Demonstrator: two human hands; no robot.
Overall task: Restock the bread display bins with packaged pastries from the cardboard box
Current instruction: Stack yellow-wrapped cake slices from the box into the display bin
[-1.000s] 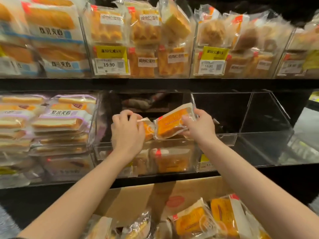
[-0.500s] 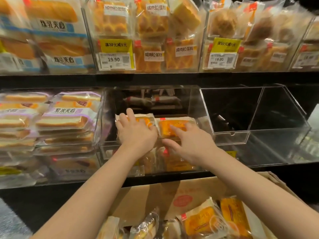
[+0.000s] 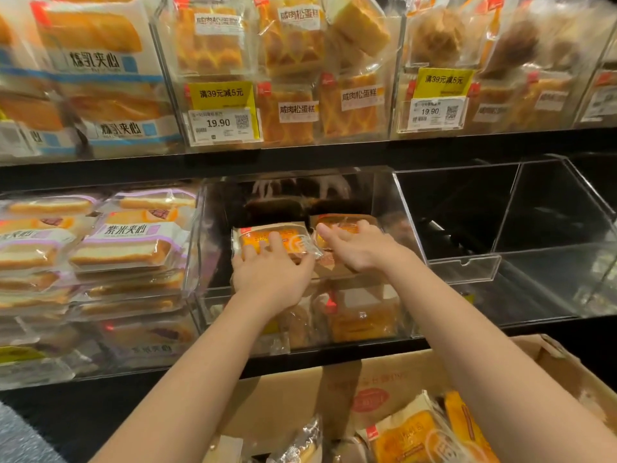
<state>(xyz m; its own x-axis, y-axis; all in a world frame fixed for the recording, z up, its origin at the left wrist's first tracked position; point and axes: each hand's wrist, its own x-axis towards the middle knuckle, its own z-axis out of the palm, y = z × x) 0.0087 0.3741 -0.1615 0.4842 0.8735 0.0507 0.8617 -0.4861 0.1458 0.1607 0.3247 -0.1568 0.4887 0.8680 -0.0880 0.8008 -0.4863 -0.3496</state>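
On the middle shelf, head view: clear bin (image 3: pixel 397 208) holding two orange pastry packs. Left hand (image 3: pixel 272 279), fingers spread flat on the left pack (image 3: pixel 277 240); right hand (image 3: pixel 359 250), fingers straight, on the right pack (image 3: pixel 344 225). Cardboard box (image 3: pixel 384 385) below, stocked. Advice: press level, edges aligned, labels upward.

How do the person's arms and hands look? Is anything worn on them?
Both forearms are bare as far as the view shows: no sleeves and no gloves. The left hand and right hand show no rings, watch or bracelet. Fingernails appear short and unpainted.
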